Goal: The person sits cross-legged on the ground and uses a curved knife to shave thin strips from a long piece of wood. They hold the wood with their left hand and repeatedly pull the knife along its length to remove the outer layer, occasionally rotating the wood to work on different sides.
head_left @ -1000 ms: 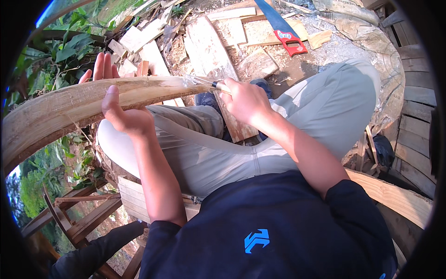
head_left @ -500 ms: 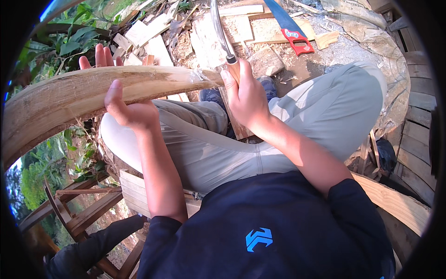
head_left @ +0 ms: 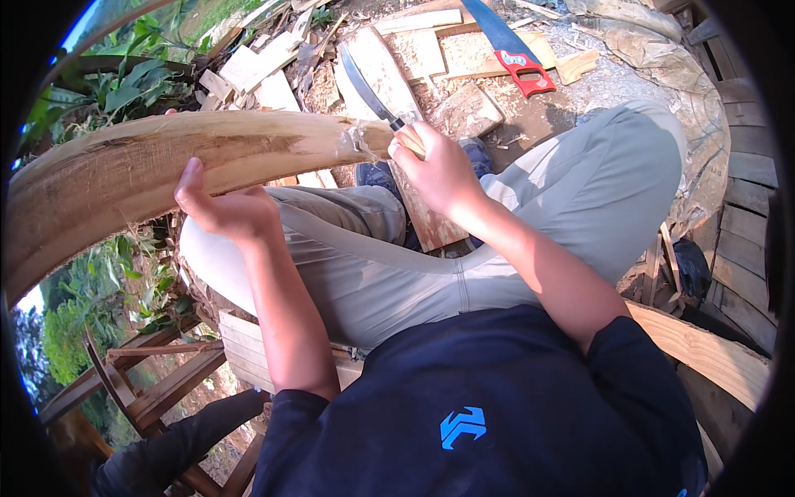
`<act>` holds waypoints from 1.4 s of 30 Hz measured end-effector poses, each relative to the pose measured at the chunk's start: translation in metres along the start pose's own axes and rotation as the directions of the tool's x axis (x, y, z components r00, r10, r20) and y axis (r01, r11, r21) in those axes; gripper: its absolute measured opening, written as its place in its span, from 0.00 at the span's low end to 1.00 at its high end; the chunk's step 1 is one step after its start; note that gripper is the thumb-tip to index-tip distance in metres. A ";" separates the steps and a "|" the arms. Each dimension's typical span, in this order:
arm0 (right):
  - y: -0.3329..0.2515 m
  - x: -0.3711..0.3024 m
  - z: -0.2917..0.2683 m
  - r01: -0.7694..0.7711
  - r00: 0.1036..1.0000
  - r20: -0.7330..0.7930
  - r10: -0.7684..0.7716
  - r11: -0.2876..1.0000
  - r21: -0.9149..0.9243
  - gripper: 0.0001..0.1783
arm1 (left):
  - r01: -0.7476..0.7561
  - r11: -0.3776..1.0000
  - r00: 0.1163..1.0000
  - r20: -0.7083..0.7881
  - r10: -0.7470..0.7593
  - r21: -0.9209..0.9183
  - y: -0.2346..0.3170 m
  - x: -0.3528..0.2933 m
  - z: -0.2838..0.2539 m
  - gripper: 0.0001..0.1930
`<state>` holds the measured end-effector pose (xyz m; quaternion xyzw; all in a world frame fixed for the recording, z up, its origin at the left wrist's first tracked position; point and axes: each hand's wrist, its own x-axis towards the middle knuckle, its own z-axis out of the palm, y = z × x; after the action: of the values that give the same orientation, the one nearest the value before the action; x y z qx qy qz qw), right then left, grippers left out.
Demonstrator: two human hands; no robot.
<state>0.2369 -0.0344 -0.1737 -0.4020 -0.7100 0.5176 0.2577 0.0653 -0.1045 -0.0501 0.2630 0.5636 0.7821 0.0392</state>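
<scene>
A long, curved piece of pale wood [head_left: 240,149] reaches from the left edge across to the middle, over my left knee. My left hand [head_left: 236,214] cradles it from below, the thumb up its near side and the fingers mostly hidden behind it. In my right hand [head_left: 443,172] is a curved knife [head_left: 364,91], gripped by its wooden handle at the wood's right end. Its blade points away and leftward, above the far side of the wood. Rough, frayed shavings [head_left: 358,142] cling to the wood close to the handle.
A handsaw with a red handle [head_left: 523,73] lies on the ground ahead, among boards [head_left: 414,54] and wood chips. Another plank [head_left: 426,207] leans between my feet. Leafy plants [head_left: 132,79] grow at the left. A person's dark-clothed limb [head_left: 186,439] shows at the lower left.
The knife has tilted left, its tip swinging from nearly straight ahead to the left. My left hand has slid slightly left, and its fingers have dropped mostly out of sight behind the wood.
</scene>
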 end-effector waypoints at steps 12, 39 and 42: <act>0.022 0.002 0.011 -0.237 0.958 0.197 0.209 0.962 0.133 0.22 | -0.014 0.995 0.993 0.119 0.026 -0.096 0.000 0.004 0.004 0.40; -0.039 -0.026 0.015 -0.103 0.948 0.303 0.100 0.995 -0.007 0.26 | -0.189 0.961 0.968 0.127 0.217 -0.201 0.019 0.009 0.003 0.39; -0.024 -0.030 0.021 -0.164 0.936 0.302 0.182 0.983 -0.085 0.26 | -0.193 0.961 0.964 0.143 0.224 -0.200 0.015 0.006 0.006 0.38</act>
<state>0.2296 -0.0738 -0.1566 -0.3847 -0.7182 0.5735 0.0853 0.0660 -0.1024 -0.0332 0.3800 0.4529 0.8061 0.0269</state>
